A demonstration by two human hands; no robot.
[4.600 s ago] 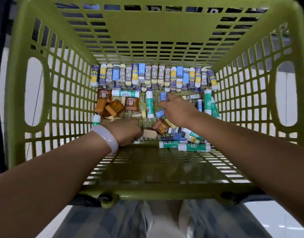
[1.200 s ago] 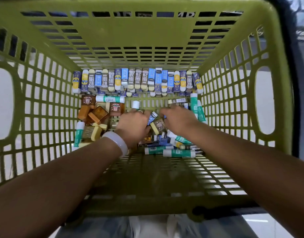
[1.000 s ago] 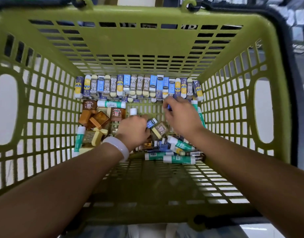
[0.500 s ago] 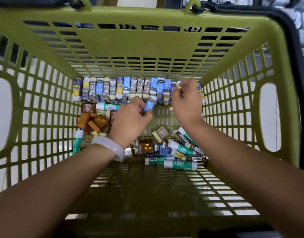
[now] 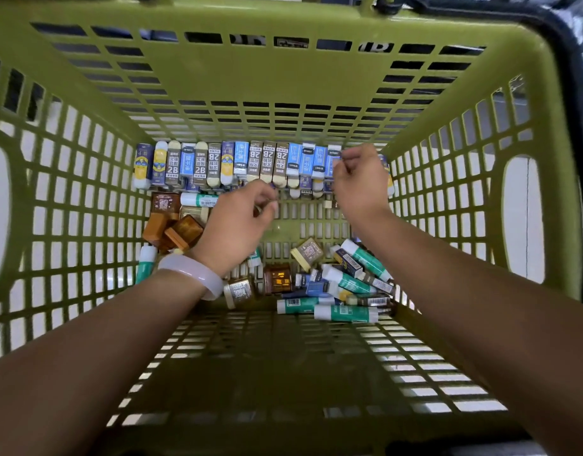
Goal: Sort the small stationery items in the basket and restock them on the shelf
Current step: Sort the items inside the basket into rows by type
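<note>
In the green basket (image 5: pixel 86 199), erasers (image 5: pixel 214 162) marked "2B", left hand (image 5: pixel 237 225) loosely curled, right hand (image 5: pixel 359 182) pinching, contents unclear.

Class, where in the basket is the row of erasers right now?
In the head view, the row of erasers stands along the basket's far wall, its right end behind the right hand.

— Where is there room inside the green basket (image 5: pixel 86 205)?

— The near half of its floor lies bare, and so does a strip in the middle, between the two hands.

— What blocks the rest?

— A row of erasers (image 5: pixel 247 162) lines the far wall. Brown boxes (image 5: pixel 171 225) crowd the left side. A heap of glue sticks (image 5: pixel 346 301) and small boxes fills the right. The left hand (image 5: pixel 237 225) and right hand (image 5: pixel 359 182) hang over the far part.
</note>
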